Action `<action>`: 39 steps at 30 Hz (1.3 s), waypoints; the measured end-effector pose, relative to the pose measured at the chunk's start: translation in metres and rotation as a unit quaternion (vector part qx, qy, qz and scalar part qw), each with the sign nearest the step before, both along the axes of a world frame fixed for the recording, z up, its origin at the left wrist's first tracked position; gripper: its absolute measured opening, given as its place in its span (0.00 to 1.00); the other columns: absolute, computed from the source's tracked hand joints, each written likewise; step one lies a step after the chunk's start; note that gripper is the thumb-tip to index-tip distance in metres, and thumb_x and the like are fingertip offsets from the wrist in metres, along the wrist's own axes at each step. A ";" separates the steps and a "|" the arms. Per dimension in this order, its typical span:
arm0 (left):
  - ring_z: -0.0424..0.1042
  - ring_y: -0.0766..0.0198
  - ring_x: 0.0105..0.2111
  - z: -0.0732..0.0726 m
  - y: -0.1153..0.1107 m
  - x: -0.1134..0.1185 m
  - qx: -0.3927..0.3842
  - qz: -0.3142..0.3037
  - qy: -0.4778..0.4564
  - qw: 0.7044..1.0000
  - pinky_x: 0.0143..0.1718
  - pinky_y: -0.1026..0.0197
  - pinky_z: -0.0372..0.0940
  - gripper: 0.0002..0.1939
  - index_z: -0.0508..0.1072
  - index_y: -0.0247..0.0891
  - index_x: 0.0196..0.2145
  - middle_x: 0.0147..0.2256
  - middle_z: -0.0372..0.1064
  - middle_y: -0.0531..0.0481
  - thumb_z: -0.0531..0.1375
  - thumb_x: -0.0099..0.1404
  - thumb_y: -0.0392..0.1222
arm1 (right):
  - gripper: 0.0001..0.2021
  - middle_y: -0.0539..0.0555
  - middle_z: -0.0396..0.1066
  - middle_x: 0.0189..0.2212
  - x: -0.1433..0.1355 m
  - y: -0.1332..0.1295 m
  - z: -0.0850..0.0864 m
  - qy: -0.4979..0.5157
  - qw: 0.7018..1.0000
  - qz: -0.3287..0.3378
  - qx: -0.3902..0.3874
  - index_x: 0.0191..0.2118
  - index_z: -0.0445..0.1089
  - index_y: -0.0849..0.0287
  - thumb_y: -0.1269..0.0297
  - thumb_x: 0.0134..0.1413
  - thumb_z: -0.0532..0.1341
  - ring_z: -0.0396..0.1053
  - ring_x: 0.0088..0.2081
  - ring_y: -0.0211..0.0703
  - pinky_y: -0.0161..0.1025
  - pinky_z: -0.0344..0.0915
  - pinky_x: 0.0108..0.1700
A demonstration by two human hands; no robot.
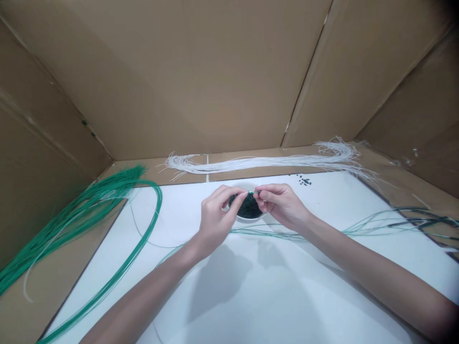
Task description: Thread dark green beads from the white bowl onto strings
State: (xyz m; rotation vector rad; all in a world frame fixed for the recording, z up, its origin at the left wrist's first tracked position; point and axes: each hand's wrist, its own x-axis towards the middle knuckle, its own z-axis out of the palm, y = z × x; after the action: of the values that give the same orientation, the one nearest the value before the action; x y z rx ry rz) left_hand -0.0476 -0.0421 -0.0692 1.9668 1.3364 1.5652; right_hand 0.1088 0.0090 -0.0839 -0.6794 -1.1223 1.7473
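Note:
A white bowl (pixel 250 220) holds many small dark green beads (pixel 250 207). Just above it, my left hand (pixel 217 212) pinches a thin strand (pixel 250 192) whose pale tip points to the right. Thumb and forefinger of my right hand (pixel 281 203) close on a small dark green bead (pixel 257 192) beside that tip. The two sets of fingertips are almost touching. Whether the strand passes through the bead is too small to tell. Long thin green strands (pixel 265 233) run across the table under both arms.
Left lies a large bundle of green strands (pixel 86 220), one loop curving onto the white table (pixel 172 296). White strands (pixel 251 164) stretch along the back edge. Loose beads (pixel 304 180) lie back right. Dark beaded strands (pixel 419 220) rest at the right; cardboard walls (pixel 201 71) surround everything.

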 end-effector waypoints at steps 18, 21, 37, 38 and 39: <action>0.62 0.72 0.25 -0.001 0.000 -0.001 0.018 0.005 0.019 1.000 0.26 0.68 0.57 0.04 0.71 0.37 0.31 0.28 0.68 0.52 0.56 0.59 0.37 | 0.06 0.50 0.71 0.20 0.000 0.001 0.001 -0.015 1.000 -0.014 0.003 0.24 0.75 0.58 0.67 0.31 0.68 0.62 0.20 0.29 0.29 0.59 0.20; 0.64 0.71 0.27 -0.003 0.001 -0.002 0.058 0.002 0.042 0.997 0.28 0.67 0.59 0.04 0.70 0.37 0.31 0.29 0.69 0.51 0.56 0.59 0.35 | 0.07 0.50 0.71 0.19 0.000 0.001 0.001 -0.026 0.999 -0.024 0.013 0.24 0.75 0.58 0.67 0.31 0.68 0.62 0.19 0.30 0.29 0.59 0.20; 0.66 0.68 0.30 -0.008 0.004 -0.003 0.133 -0.023 0.111 0.985 0.33 0.64 0.62 0.05 0.69 0.37 0.33 0.29 0.70 0.50 0.54 0.60 0.32 | 0.06 0.50 0.69 0.18 -0.001 0.001 0.001 -0.058 0.998 -0.009 0.029 0.21 0.72 0.61 0.65 0.35 0.67 0.61 0.16 0.29 0.31 0.60 0.19; 0.66 0.68 0.30 -0.008 0.005 -0.003 0.141 -0.023 0.118 0.983 0.33 0.64 0.62 0.05 0.69 0.37 0.33 0.29 0.70 0.50 0.54 0.60 0.32 | 0.06 0.50 0.69 0.18 -0.001 0.001 0.001 -0.055 0.998 -0.006 0.024 0.21 0.72 0.61 0.64 0.34 0.67 0.60 0.16 0.29 0.30 0.60 0.19; 0.66 0.68 0.29 -0.009 0.005 -0.003 0.148 -0.021 0.126 0.981 0.33 0.64 0.62 0.05 0.69 0.37 0.33 0.29 0.70 0.50 0.54 0.60 0.32 | 0.07 0.50 0.69 0.18 -0.001 0.001 0.001 -0.050 0.999 -0.004 0.018 0.21 0.72 0.62 0.64 0.34 0.67 0.60 0.16 0.29 0.30 0.59 0.18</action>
State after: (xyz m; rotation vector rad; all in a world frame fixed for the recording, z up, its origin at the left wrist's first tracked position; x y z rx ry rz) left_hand -0.0508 -0.0373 -0.0781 2.4258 1.1922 1.6164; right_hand 0.1076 0.0095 -0.0826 -0.7550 -1.2149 1.6983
